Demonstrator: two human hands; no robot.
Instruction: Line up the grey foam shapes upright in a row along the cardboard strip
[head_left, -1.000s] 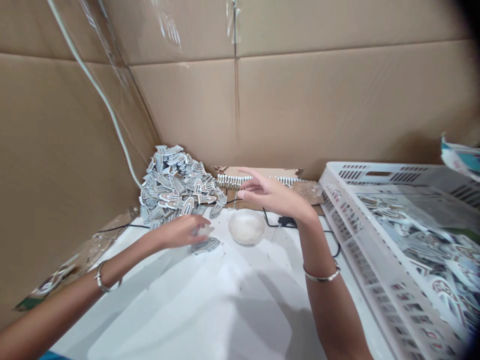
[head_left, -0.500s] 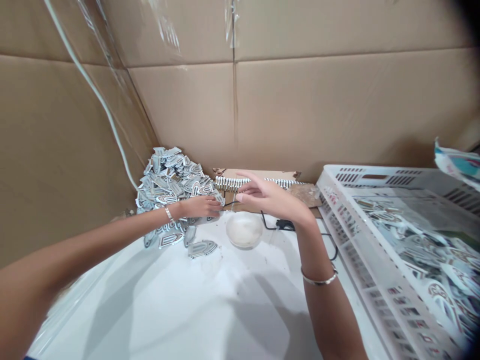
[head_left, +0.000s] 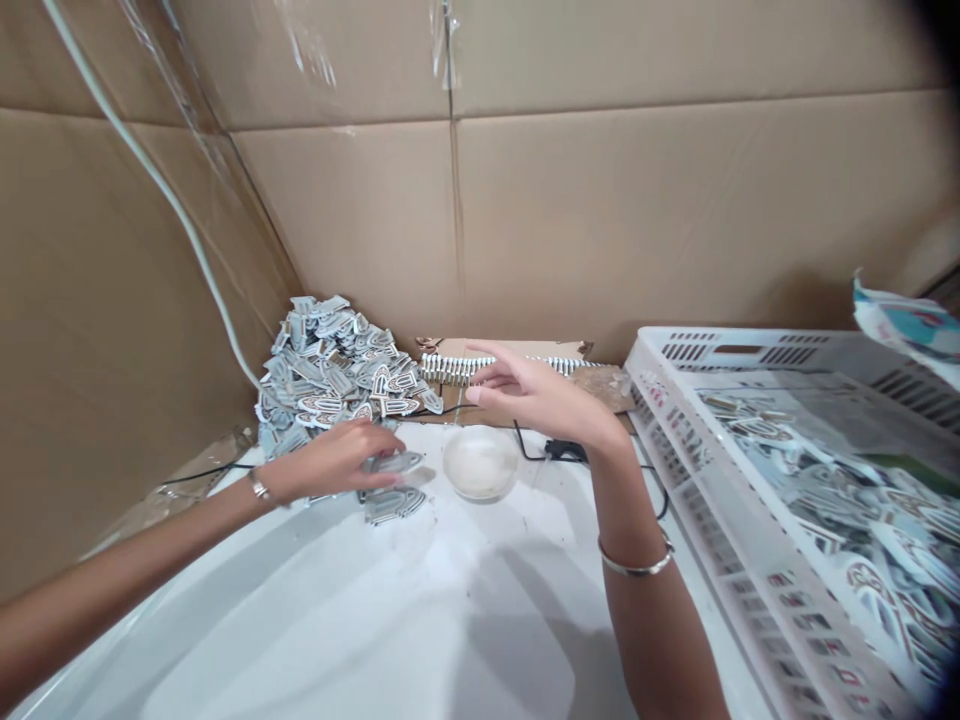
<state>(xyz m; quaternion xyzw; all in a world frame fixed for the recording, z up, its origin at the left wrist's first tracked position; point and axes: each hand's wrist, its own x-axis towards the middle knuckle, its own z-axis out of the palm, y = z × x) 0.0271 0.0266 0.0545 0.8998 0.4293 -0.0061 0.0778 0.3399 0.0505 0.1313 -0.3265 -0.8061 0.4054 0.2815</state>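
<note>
My left hand (head_left: 341, 462) is at the front of a heap of flat grey-and-white arch-shaped pieces (head_left: 330, 350). Between its thumb and fingers is one grey arch-shaped piece (head_left: 396, 462), its pointed end to the right. Just below it on the table lies a similar grey arch-shaped piece (head_left: 394, 505). My right hand (head_left: 529, 395) hovers, fingers apart and holding nothing visible, in front of a row of small white-topped metal parts (head_left: 442, 370) on cardboard. A shallow whitish dish (head_left: 480, 464) stands between the two hands.
To the right stands a white slotted plastic crate (head_left: 705, 530) with many flat printed pieces in it. A black tool with a cord (head_left: 564, 450) lies behind the dish. Cardboard walls (head_left: 562, 220) enclose the table (head_left: 360, 630), and a pale cable (head_left: 169, 190) hangs at left.
My left hand has come away from the right side of the heap, toward me and to the left, with a grey arch-shaped piece in it. My right hand has barely moved.
</note>
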